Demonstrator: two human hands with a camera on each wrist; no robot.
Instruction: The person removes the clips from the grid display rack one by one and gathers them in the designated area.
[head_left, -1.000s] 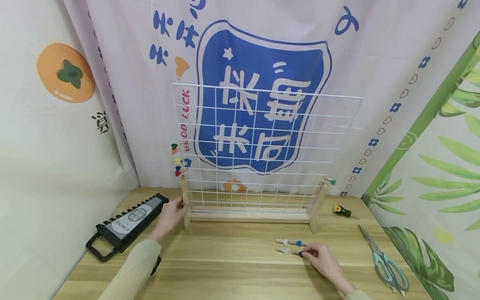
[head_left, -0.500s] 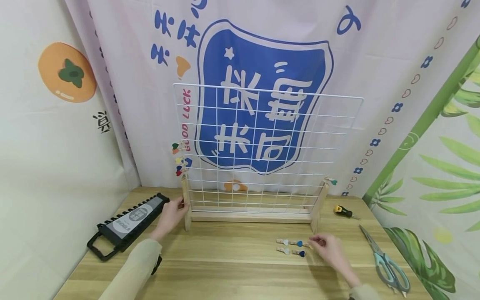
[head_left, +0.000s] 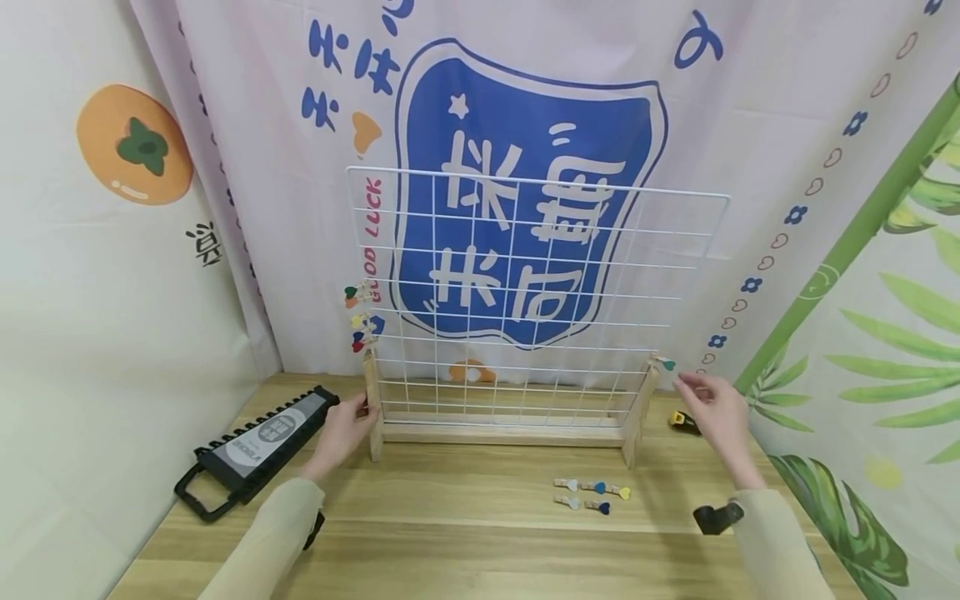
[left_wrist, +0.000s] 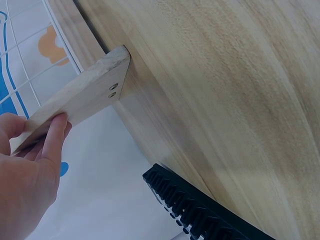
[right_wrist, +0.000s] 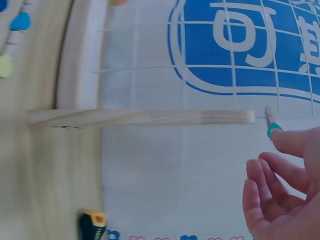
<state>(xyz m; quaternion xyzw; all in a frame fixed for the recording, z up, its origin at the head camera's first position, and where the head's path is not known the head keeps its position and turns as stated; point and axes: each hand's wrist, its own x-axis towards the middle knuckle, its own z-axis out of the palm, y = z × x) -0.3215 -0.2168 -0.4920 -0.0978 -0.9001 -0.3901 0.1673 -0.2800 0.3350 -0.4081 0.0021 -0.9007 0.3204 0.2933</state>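
A white wire grid (head_left: 517, 275) stands in a wooden stand (head_left: 502, 434) on the table. My left hand (head_left: 348, 427) grips the stand's left upright (left_wrist: 82, 92) between thumb and fingers. At the right upright (right_wrist: 150, 117), my right hand (head_left: 714, 408) is raised with thumb and fingers apart, holding nothing. A small clothespin with a green heart (head_left: 666, 364) is clipped on the grid's right side; my right thumb overlaps that heart in the right wrist view. Several heart clothespins (head_left: 358, 321) hang on the left side. More lie on the table, including a yellow one (head_left: 622, 492).
A black rack with a handle (head_left: 258, 446) lies left of the stand. A yellow-black screwdriver (head_left: 682, 422) lies at the right, partly behind my right hand. My right sleeve hides the scissors. A printed curtain (head_left: 300, 208) hangs close behind the grid.
My right hand has left the clothespins on the table and moved up and right to the green one on the grid. My left hand has stayed on the upright.
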